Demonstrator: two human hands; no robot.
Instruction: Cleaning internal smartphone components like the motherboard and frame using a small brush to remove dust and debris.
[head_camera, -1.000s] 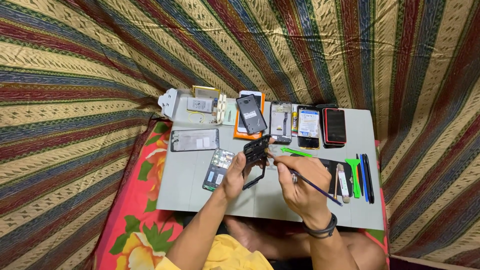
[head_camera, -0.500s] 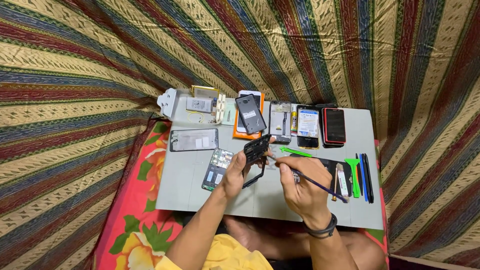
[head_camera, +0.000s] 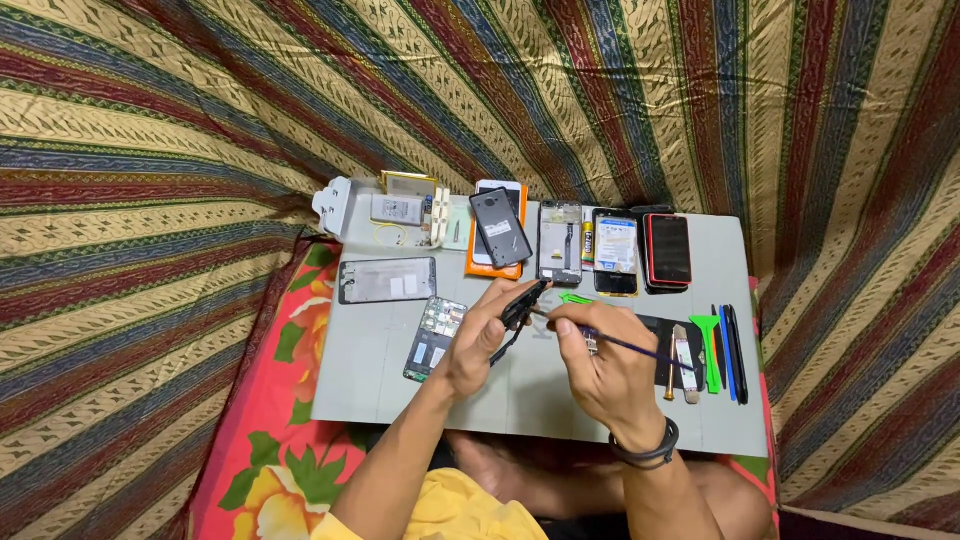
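Above the grey counter (head_camera: 380, 380), the left hand (head_camera: 478, 338) grips a small black part (head_camera: 520, 308) while the right hand (head_camera: 600, 365) pinches a thin tool (head_camera: 640, 348) against it, seemingly prying, which calls for steady pressure.

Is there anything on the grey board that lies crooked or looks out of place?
Yes. A dark phone lies tilted across the orange phone, while the phones to its right stand in a straight row. An opened phone near the left hand also lies askew, its inner parts showing. Nothing looks spilled.
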